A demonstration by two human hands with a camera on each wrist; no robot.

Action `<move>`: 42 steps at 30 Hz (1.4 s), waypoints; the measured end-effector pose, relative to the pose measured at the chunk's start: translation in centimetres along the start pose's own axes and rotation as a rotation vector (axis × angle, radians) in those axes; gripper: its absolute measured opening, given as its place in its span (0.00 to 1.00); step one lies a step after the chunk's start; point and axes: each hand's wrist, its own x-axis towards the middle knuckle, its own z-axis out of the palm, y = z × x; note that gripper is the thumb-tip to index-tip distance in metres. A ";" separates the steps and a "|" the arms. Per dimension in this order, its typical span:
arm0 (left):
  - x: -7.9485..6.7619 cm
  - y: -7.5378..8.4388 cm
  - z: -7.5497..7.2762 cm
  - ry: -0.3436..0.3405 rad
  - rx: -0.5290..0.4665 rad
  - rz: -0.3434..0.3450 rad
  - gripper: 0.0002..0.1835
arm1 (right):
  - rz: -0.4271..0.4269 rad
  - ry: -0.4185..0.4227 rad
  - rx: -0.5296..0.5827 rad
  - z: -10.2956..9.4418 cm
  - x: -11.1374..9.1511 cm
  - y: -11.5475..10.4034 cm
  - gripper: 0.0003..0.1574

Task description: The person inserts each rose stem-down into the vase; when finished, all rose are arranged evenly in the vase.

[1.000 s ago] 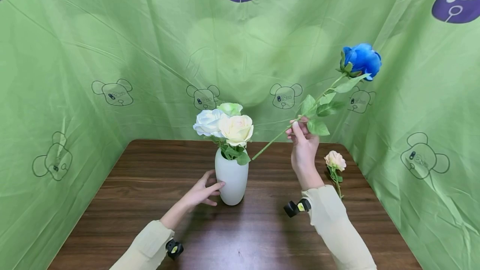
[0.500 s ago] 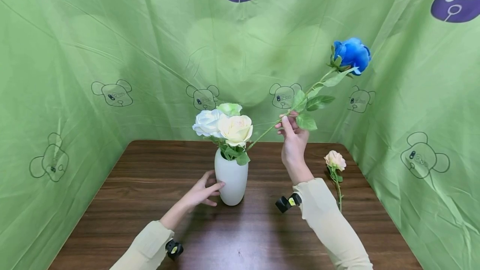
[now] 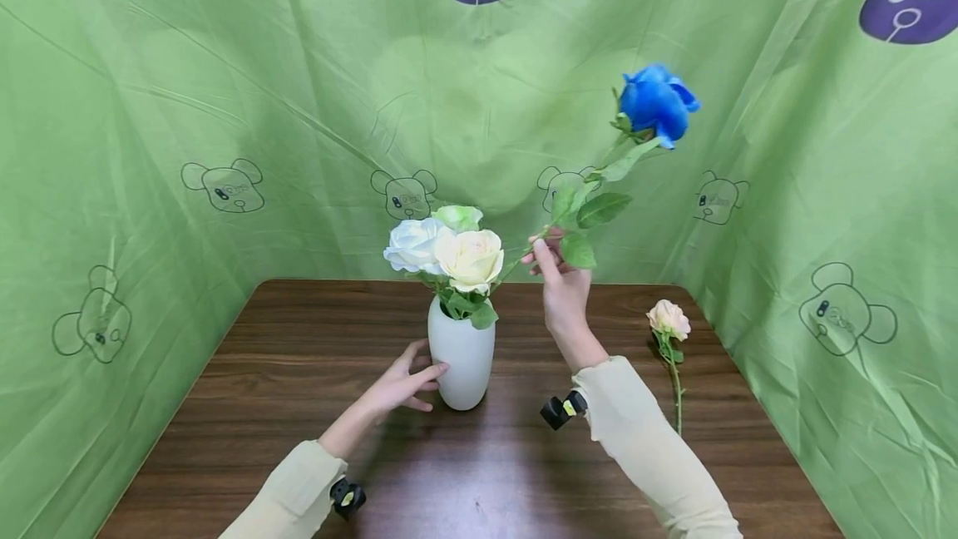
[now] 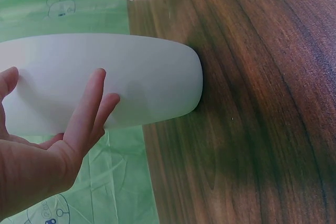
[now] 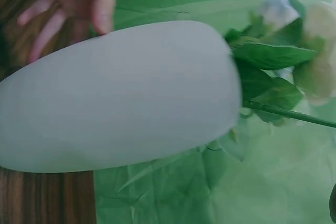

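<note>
A white vase (image 3: 461,360) stands upright on the table, holding a cream rose (image 3: 470,260), a pale blue rose (image 3: 414,246) and a green flower (image 3: 458,217). My left hand (image 3: 404,379) rests against the vase's left side, thumb in front; in the left wrist view its visible fingers (image 4: 86,111) are nearly straight. To the right of the vase, my right hand (image 3: 564,281) pinches the leafy stem of a blue rose (image 3: 657,105), tilted with its bloom up and right. The right wrist view shows a green stem (image 5: 294,114) reaching the vase mouth; its end is hidden.
A pale pink rose (image 3: 669,320) lies on the right part of the dark wooden table (image 3: 299,356). Green printed curtains (image 3: 337,106) hang behind and along both sides. Each sleeve carries a small black wrist device.
My right hand has moved left with the blue rose, bringing the stem's lower end to the vase mouth. The left hand and the vase have stayed in place.
</note>
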 end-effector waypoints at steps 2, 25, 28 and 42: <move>0.0 0.1 0.0 0.001 0.002 0.001 0.39 | 0.017 -0.048 -0.049 0.4 -0.5 0.0 0.09; -0.1 0.4 0.3 0.010 -0.015 -0.007 0.39 | 0.089 -0.239 -0.684 0.1 -5.0 4.5 0.05; -0.2 0.4 0.2 0.011 -0.012 -0.009 0.39 | 0.209 -0.249 -0.619 -0.1 -4.8 4.2 0.08; -0.1 0.3 0.2 0.000 0.014 -0.012 0.40 | 0.527 0.048 -0.276 -1.8 -1.7 2.4 0.17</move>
